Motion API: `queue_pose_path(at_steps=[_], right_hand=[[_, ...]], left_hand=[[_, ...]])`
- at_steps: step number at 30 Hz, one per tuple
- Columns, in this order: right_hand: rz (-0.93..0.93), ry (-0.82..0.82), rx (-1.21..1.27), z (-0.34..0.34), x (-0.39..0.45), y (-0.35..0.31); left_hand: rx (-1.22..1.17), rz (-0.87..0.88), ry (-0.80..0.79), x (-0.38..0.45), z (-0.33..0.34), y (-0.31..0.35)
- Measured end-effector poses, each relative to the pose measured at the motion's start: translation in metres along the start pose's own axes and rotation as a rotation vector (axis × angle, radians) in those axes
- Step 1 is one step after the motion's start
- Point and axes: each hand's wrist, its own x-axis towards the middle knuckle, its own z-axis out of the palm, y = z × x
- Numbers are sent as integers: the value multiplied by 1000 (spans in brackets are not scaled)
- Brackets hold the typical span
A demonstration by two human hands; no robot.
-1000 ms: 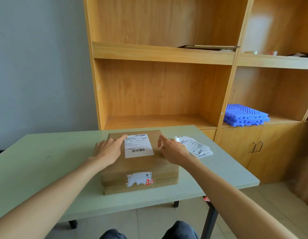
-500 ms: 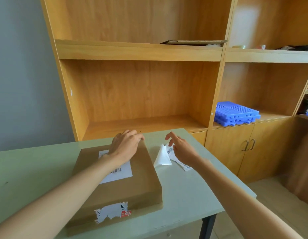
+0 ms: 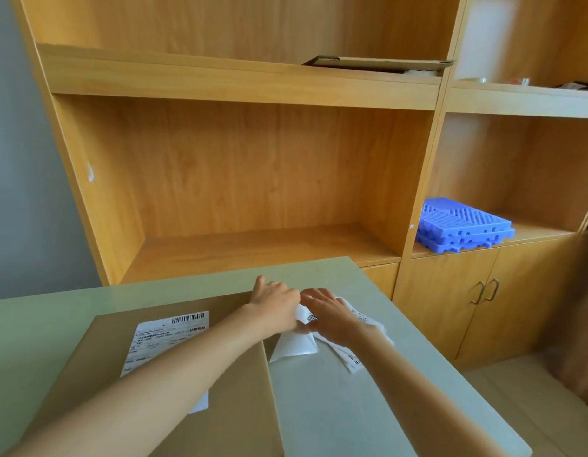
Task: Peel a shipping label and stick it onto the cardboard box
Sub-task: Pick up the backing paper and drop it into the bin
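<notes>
A brown cardboard box (image 3: 220, 407) lies flat on the pale green table (image 3: 352, 407), with a white shipping label (image 3: 167, 338) stuck on its top. To the right of the box lies a small pile of white labels (image 3: 348, 354) with barcodes. My left hand (image 3: 276, 305) reaches over the box's far right corner and pinches a label at the pile. My right hand (image 3: 332, 315) rests on the pile with its fingers on the same paper. A loose white sheet (image 3: 295, 346) curls up just below both hands.
A tall wooden shelf unit (image 3: 253, 179) stands right behind the table. Blue plastic trays (image 3: 464, 229) are stacked in its right compartment above two cabinet doors (image 3: 483, 291). A flat cardboard piece (image 3: 378, 64) lies on the upper shelf. The table's right edge drops to a tiled floor.
My view has shifted right and closer. My left hand left the box top and joined my right hand at the label pile; both now grip a label there.
</notes>
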Motion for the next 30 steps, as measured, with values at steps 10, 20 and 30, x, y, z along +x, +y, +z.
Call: queue_pose_path(at_steps=[10, 20, 30], right_hand=[[-32, 78, -127, 5, 13, 2], [81, 333, -52, -20, -9, -8], [187, 413, 32, -66, -70, -27]], left_hand=[[72, -19, -56, 10, 14, 12], [-81, -72, 165, -9, -1, 6], [-243, -25, 530, -49, -23, 21]])
